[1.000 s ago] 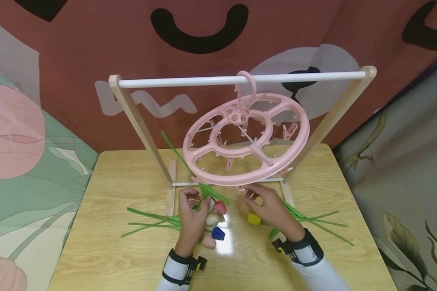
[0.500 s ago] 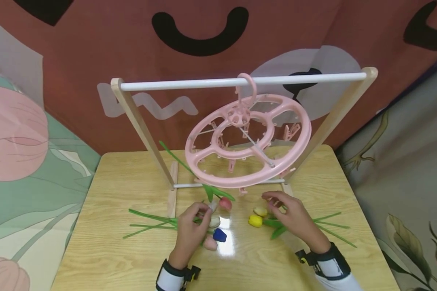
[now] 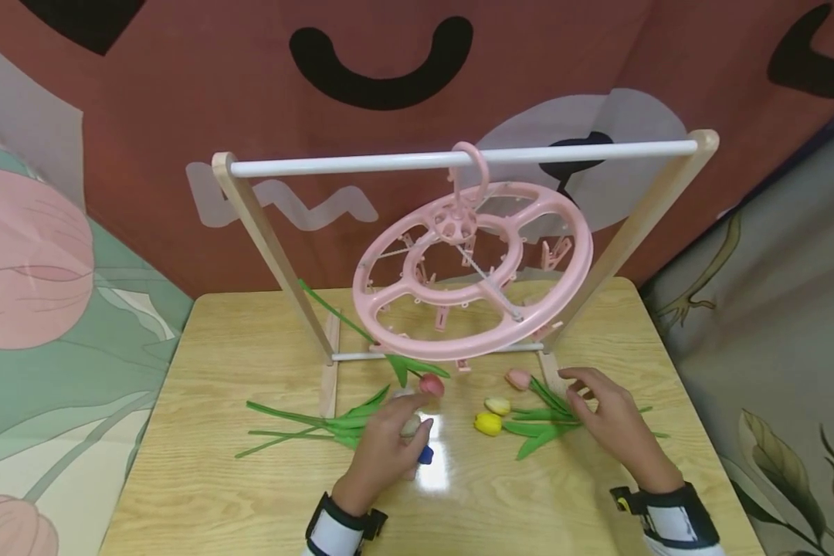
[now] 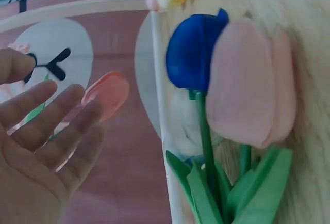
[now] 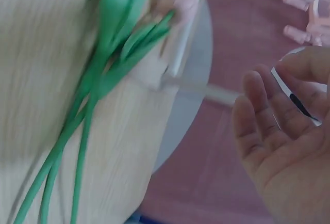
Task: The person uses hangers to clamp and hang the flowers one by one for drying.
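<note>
A coral tulip [image 3: 432,385] hangs tilted under the front rim of the pink round clip hanger [image 3: 472,343], its stem pointing up and left. My left hand [image 3: 387,445] hovers over the left bunch of tulips, fingers loosely bent and nothing in them. That bunch includes a blue tulip [image 4: 193,53] and a light pink tulip [image 4: 247,82]; a white one is partly hidden behind them. Over the stems of the right bunch is my right hand [image 3: 608,417], fingers relaxed and holding nothing. This bunch has a yellow tulip [image 3: 488,423], a pale yellow tulip [image 3: 497,405] and a pink tulip [image 3: 518,378].
The hanger hooks over the white rod [image 3: 361,162] of a wooden stand, whose feet rest on the wood-grain table [image 3: 201,363]. Small pink clips [image 3: 442,317] dangle beneath the ring. A patterned cloth [image 3: 382,46] covers the wall behind.
My right hand has moved away from the hanger's front clip, to the right and toward me. My left hand has left the hanging tulip's leaves and come down over the left blooms.
</note>
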`<state>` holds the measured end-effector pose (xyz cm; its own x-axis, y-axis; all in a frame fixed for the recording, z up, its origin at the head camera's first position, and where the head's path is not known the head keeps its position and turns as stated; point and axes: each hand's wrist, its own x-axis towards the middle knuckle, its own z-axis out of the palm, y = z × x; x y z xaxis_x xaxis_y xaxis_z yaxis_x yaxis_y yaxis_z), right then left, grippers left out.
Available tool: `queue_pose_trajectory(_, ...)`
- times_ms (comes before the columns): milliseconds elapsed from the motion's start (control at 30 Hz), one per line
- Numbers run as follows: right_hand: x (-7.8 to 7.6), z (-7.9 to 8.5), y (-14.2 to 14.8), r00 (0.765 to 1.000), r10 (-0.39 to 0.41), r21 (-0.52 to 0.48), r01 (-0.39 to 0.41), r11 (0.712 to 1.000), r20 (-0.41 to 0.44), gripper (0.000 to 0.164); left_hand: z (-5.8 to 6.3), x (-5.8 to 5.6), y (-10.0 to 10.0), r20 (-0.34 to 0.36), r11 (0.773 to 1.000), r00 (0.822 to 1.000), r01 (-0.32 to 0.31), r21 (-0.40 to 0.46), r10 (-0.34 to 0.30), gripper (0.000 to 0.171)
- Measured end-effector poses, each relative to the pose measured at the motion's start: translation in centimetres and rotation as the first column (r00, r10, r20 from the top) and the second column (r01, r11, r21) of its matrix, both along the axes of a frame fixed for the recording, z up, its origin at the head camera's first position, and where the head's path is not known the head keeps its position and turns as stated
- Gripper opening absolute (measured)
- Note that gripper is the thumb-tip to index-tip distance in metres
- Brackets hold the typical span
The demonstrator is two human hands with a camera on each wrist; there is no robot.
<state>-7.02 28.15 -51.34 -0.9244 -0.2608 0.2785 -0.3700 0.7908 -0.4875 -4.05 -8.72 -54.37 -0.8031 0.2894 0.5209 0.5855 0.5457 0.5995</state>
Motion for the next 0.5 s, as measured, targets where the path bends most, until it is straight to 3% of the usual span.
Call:
queue_pose_trajectory(200, 0.4, -0.7, 2.4, 0.997, -0.076, 0.050, 0.075, 0.996, 0.019, 0.038, -0.2, -0.3, 1.0, 0.000, 0.976, 0.999, 0.032, -0.215, -0.033, 0.042)
queue_pose_trajectory(500, 1.1, -2.7, 4.7, 0.993, -0.106, 0.087, 0.101, 0.991, 0.059, 0.030, -0.8, -0.9, 2.3, -0.014, 0.949, 0.999, 0.046, -0.311, -0.053, 0.051)
